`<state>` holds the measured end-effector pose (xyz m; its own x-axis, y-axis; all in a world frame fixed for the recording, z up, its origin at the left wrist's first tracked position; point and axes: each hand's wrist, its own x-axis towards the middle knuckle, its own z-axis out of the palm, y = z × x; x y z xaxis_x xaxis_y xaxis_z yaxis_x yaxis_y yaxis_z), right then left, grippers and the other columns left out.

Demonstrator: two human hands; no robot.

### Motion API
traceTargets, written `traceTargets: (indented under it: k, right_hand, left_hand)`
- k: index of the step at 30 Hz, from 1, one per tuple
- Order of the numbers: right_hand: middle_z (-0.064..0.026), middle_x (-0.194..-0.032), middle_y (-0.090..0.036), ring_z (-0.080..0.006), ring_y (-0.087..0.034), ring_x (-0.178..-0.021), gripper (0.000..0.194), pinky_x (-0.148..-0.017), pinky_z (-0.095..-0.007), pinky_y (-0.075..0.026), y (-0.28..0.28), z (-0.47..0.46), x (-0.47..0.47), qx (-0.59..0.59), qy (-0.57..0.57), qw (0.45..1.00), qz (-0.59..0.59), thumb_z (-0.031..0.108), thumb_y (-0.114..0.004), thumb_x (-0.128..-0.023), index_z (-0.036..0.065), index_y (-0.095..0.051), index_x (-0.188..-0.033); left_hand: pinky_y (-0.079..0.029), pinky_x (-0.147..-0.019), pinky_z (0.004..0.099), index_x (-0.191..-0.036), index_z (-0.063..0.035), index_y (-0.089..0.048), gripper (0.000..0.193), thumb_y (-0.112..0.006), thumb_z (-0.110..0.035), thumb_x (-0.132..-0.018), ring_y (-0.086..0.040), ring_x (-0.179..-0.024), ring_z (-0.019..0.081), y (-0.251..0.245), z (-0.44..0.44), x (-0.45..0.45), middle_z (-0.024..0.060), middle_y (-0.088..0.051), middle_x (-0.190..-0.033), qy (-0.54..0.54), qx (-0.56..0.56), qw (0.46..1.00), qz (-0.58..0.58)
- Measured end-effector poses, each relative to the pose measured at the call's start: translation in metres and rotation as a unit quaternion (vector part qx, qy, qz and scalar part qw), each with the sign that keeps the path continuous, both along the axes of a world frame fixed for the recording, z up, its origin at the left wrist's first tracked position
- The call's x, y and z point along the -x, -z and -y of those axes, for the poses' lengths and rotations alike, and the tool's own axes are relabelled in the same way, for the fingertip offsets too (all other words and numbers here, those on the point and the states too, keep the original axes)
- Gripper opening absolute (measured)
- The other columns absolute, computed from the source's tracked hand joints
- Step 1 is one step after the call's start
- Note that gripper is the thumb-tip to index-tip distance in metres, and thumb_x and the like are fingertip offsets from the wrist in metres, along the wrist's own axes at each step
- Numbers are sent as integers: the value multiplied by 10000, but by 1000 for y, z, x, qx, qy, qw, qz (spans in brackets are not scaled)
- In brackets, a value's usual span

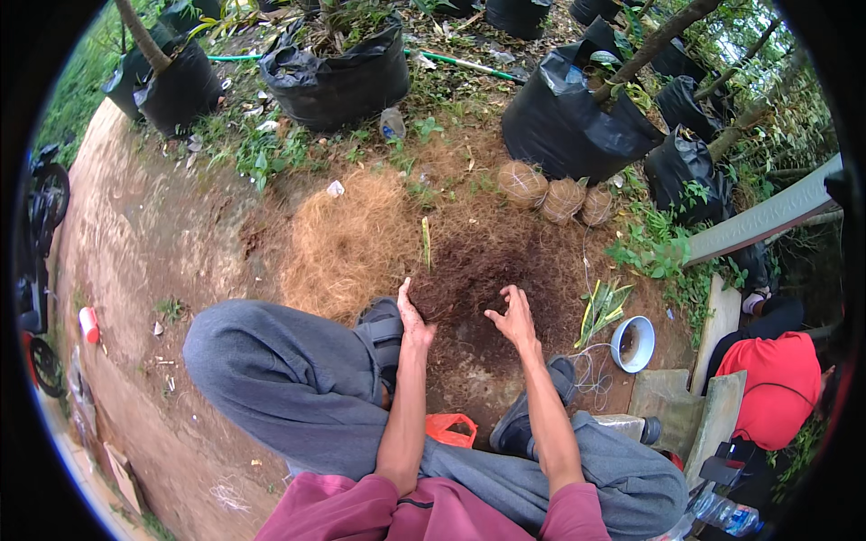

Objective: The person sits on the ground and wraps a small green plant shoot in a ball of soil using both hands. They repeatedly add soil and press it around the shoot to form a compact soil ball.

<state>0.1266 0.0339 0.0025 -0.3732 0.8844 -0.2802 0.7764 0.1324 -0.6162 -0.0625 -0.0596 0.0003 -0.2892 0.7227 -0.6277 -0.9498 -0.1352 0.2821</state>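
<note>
A heap of dark brown, crumbly planting medium (484,270) lies on the ground before me. My left hand (414,316) is at its left edge, palm turned inward, with soil on the skin. Over the heap's lower right part is my right hand (515,316), fingers curled and apart from the thumb, holding nothing visible. Light brown coconut fibre (345,237) is spread to the left, and a short yellow-green leaf cutting (426,243) stands out between it and the heap. Several variegated leaves (602,311) lie to the right, beside white string (595,379).
Three string-wrapped fibre balls (561,201) sit below a black plant bag (575,122). A pale blue bowl (632,345) is at the right, near concrete slabs (670,406) and a person in red (771,389). An orange plastic bag (451,430) lies between my feet.
</note>
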Motion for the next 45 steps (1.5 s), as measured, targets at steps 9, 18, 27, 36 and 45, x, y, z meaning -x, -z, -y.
traceTargets:
  k: [9,18,27,36,45]
  right_hand:
    - [-135,-911,-631,-340,-634,-871,424,-693,-455,-495,0,30,40,-62,29,997,22,303,-764,-755,46,-534,-1002]
    - [-158,-801,-667,-317,-657,-760,227,-697,-404,-511,26,18,36,9,97,994,-57,98,-679,-799,1,-612,-993]
    - [-126,-817,-668,-243,-651,-777,211,-706,-373,-508,18,16,35,35,101,989,-102,123,-693,-798,9,-613,-955]
    - [-180,-955,-675,-315,-661,-903,180,-782,-395,-513,34,13,46,28,72,993,-88,121,-691,-797,1,-640,-921]
    - [-24,-807,-658,-96,-614,-656,174,-569,-235,-474,14,-8,16,202,113,920,-316,102,-687,-838,11,-634,-977]
  left_hand:
    - [-487,-710,466,-1064,-156,-603,417,-493,-504,-862,-629,-884,264,-2,-5,-10,53,-662,-1007,2,11,1000,-7]
    - [-485,-701,442,-1064,-137,-605,441,-504,-509,-849,-622,-867,255,-2,-6,-12,58,-662,-987,-2,14,1000,-10]
    - [-487,-764,444,-1067,-130,-615,430,-492,-488,-862,-622,-914,261,0,-4,-14,62,-661,-1024,-3,-11,1000,-15]
    - [-491,-837,426,-1088,-106,-617,430,-484,-458,-880,-626,-948,257,-4,2,-14,75,-661,-1049,-23,-6,1000,-7]
    - [-489,-845,423,-1091,-98,-608,438,-498,-459,-869,-625,-953,263,-7,0,-21,82,-659,-1051,-9,-7,1000,8]
